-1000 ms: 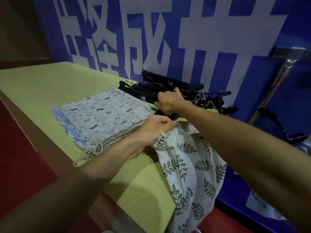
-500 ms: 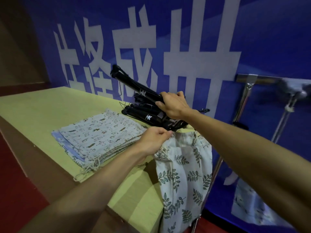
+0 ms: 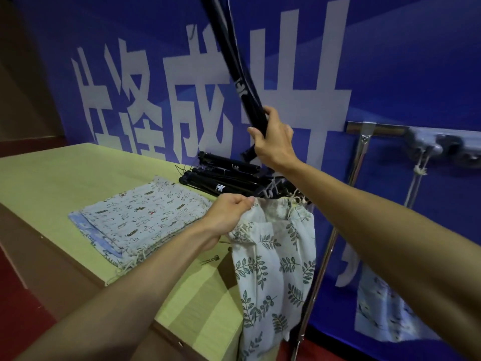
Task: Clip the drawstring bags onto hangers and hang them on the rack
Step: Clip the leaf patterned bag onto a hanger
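Note:
My left hand (image 3: pixel 229 212) pinches the gathered top of a white drawstring bag with green leaf print (image 3: pixel 273 272), which hangs over the table's right end. My right hand (image 3: pixel 273 138) grips a black hanger (image 3: pixel 234 71) lifted steeply upward, its far end out of frame at the top. More black hangers (image 3: pixel 229 178) lie piled on the table behind the bag. A stack of folded printed drawstring bags (image 3: pixel 140 214) lies flat to the left. The metal rack (image 3: pixel 364 142) stands on the right.
The yellow-green table (image 3: pixel 52 178) has its right edge just below the hanging bag. A blue banner with large white characters (image 3: pixel 166 100) covers the wall behind. Another printed bag (image 3: pixel 385 311) hangs low from the rack at right. A small clip (image 3: pixel 212 259) lies on the table.
My right hand has raised one black hanger off the pile, swinging it from nearly flat to steeply upright. My left hand has kept its hold on the leaf-print bag.

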`<state>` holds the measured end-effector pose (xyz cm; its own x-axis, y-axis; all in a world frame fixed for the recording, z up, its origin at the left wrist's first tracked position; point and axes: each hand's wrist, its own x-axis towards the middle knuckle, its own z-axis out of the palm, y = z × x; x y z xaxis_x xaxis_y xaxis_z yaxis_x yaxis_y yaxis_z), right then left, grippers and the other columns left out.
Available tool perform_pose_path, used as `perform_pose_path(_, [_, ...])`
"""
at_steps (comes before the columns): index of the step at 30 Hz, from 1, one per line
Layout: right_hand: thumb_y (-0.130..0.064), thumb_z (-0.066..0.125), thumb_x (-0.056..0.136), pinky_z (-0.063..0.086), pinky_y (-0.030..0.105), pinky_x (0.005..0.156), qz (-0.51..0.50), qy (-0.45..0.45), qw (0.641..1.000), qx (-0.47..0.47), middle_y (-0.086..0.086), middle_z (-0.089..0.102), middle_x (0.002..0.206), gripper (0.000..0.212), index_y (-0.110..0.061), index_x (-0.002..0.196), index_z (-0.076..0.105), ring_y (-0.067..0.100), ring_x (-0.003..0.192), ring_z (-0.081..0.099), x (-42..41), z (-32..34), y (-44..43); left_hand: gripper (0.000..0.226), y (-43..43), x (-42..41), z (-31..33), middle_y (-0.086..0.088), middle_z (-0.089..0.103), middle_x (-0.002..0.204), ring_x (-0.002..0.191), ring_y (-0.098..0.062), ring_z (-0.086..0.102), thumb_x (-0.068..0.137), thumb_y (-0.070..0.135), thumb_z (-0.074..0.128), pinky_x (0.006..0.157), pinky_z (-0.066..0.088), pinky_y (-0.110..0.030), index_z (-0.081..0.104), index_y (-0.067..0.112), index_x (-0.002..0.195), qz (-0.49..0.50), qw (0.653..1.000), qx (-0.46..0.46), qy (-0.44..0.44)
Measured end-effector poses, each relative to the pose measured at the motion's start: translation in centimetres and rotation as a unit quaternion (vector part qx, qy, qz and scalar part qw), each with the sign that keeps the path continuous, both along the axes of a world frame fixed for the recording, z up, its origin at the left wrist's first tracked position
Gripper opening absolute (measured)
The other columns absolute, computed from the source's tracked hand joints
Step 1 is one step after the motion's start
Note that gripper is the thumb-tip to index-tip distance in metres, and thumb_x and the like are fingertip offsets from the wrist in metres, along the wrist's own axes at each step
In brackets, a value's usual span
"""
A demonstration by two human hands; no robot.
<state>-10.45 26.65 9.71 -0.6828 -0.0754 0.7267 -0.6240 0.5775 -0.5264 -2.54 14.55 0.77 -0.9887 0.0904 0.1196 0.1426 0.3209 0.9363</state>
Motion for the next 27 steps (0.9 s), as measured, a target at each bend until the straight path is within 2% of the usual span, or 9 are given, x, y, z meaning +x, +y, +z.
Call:
perform_pose_path(2, [-0.015, 0.058, 0.09, 0.041, 0.039, 0.097, -0.009, -0.002, 0.999, -0.04, 0.006, 0.06, 0.115, 0.043, -0.011, 0.13, 0.042, 0.017, 0.1, 0.051, 0.5, 0.7, 0.5, 0.034, 0.6, 0.1, 0.4, -0.005, 0.067, 0.074, 0.065, -0.011, 0.063, 0.1, 0.03, 0.05, 0.062, 0.048, -0.02, 0.066, 0.006, 0.083, -0.001, 1.0, 0.023, -0.009])
perform_pose_path(4, [-0.015, 0.061, 0.089, 0.05, 0.033, 0.076, -0.003, -0.007, 0.995, -0.101, 0.002, 0.059, 0.1, 0.031, -0.012, 0.116, 0.046, 0.016, 0.086, 0.055, 0.9, 1.5, 1.1, 0.035, 1.2, 0.2, 0.7, -0.01, 0.056, 0.08, 0.071, -0.022, 0.051, 0.098, 0.035, 0.051, 0.07, 0.042, -0.03, 0.065, 0.005, 0.087, 0.009, 1.0, 0.029, 0.003])
perform_pose_path(7, [-0.023, 0.064, 0.092, 0.042, 0.011, 0.057, 0.013, 0.007, 0.99, -0.143, -0.01, 0.049, 0.08, 0.025, -0.014, 0.102, 0.043, 0.006, 0.071, 0.05, 1.9, 2.5, 2.3, 0.024, 2.0, 0.2, 1.2, -0.005, 0.048, 0.09, 0.077, -0.021, 0.043, 0.095, 0.041, 0.052, 0.072, 0.037, -0.032, 0.059, 0.019, 0.091, 0.006, 1.0, 0.022, 0.014])
perform_pose_path(9, [-0.029, 0.064, 0.091, 0.049, 0.012, 0.067, 0.043, 0.0, 0.985, -0.169, -0.009, 0.052, 0.086, 0.03, -0.012, 0.107, 0.045, 0.01, 0.08, 0.056, 2.3, 3.2, 2.7, 0.023, 2.4, 0.4, 1.6, -0.004, 0.047, 0.089, 0.076, -0.021, 0.042, 0.096, 0.042, 0.051, 0.071, 0.038, -0.03, 0.057, 0.02, 0.09, 0.01, 1.0, 0.012, 0.017])
perform_pose_path(11, [-0.031, 0.065, 0.091, 0.057, 0.031, 0.077, 0.074, -0.015, 0.975, -0.209, -0.004, 0.056, 0.092, 0.034, -0.012, 0.11, 0.044, 0.017, 0.083, 0.062, 2.5, 4.1, 2.9, 0.025, 2.6, 0.6, 2.0, -0.004, 0.047, 0.081, 0.07, -0.02, 0.041, 0.096, 0.043, 0.05, 0.066, 0.036, -0.03, 0.057, 0.02, 0.089, 0.018, 0.999, -0.009, 0.025])
perform_pose_path(18, [-0.023, 0.064, 0.092, 0.058, 0.029, 0.062, 0.144, -0.041, 0.933, -0.328, 0.009, 0.056, 0.084, 0.03, -0.007, 0.108, 0.045, 0.014, 0.059, 0.061, 2.7, 6.9, 3.2, 0.034, 2.9, 1.1, 2.3, -0.012, 0.053, 0.074, 0.062, -0.019, 0.046, 0.098, 0.035, 0.051, 0.057, 0.039, -0.026, 0.065, 0.006, 0.086, 0.009, 0.998, -0.057, 0.023])
perform_pose_path(20, [-0.022, 0.065, 0.091, 0.056, 0.027, 0.058, 0.135, -0.033, 0.934, -0.328, 0.012, 0.057, 0.08, 0.032, -0.003, 0.109, 0.046, 0.016, 0.056, 0.062, 2.7, 7.3, 3.5, 0.03, 2.6, 0.7, 2.1, -0.014, 0.07, 0.095, 0.083, -0.024, 0.063, 0.098, 0.035, 0.052, 0.077, 0.051, -0.035, 0.07, 0.011, 0.091, 0.007, 0.998, -0.064, 0.021])
perform_pose_path(22, [-0.018, 0.066, 0.089, 0.057, 0.03, 0.056, 0.111, -0.015, 0.944, -0.309, 0.011, 0.059, 0.077, 0.031, -0.004, 0.109, 0.046, 0.017, 0.055, 0.064, 2.9, 7.5, 3.9, 0.03, 2.4, 0.6, 2.3, -0.02, 0.071, 0.105, 0.094, -0.03, 0.066, 0.098, 0.034, 0.053, 0.09, 0.052, -0.047, 0.072, 0.012, 0.093, 0.009, 0.998, -0.057, 0.016])
perform_pose_path(27, [-0.004, 0.068, 0.081, 0.058, 0.036, 0.055, 0.096, -0.032, 0.954, -0.281, 0.009, 0.055, 0.075, 0.032, -0.013, 0.101, 0.045, 0.019, 0.051, 0.058, 4.2, 7.0, 6.4, 0.036, 2.8, 0.3, 2.9, -0.016, 0.064, 0.074, 0.066, -0.024, 0.059, 0.099, 0.032, 0.052, 0.069, 0.048, -0.036, 0.066, 0.0, 0.088, 0.014, 1.0, 0.011, -0.008])
